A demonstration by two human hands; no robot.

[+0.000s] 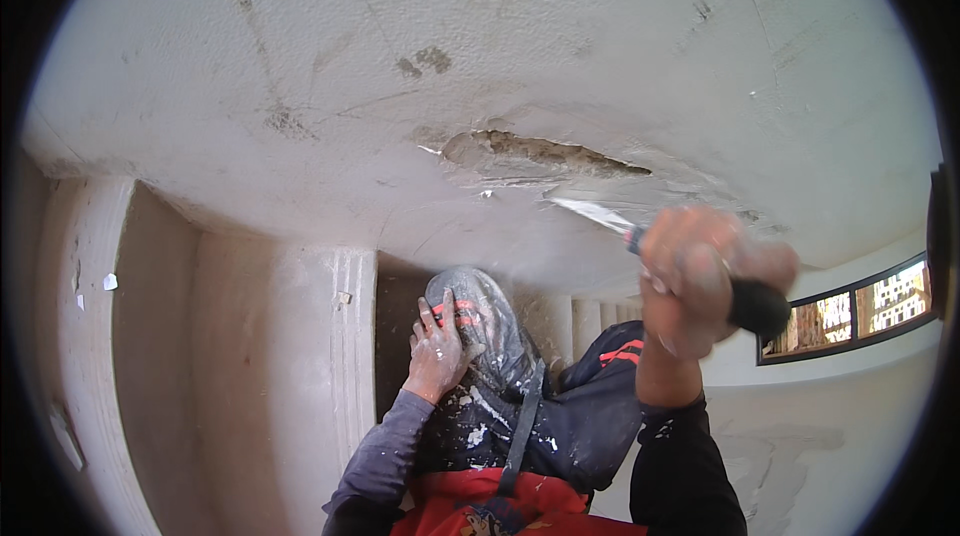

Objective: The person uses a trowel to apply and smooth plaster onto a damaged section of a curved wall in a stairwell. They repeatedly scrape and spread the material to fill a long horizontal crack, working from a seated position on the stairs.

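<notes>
My right hand, blurred by motion, is wrapped around the dark handle of a scraper. Its pale metal blade points up and left against the white wall. Just above the blade tip, a long ragged hole shows brown material under broken plaster. Loose, lifted flakes edge the hole. My left hand, dusted white, lies flat with spread fingers on my bent knee, holding nothing. The dark trousers are spattered with white.
Dusty stair steps run along the left, with small white chips on them. A dark-framed window is at the right. Several scuffs and cracks mark the wall, including a dark patch above the hole.
</notes>
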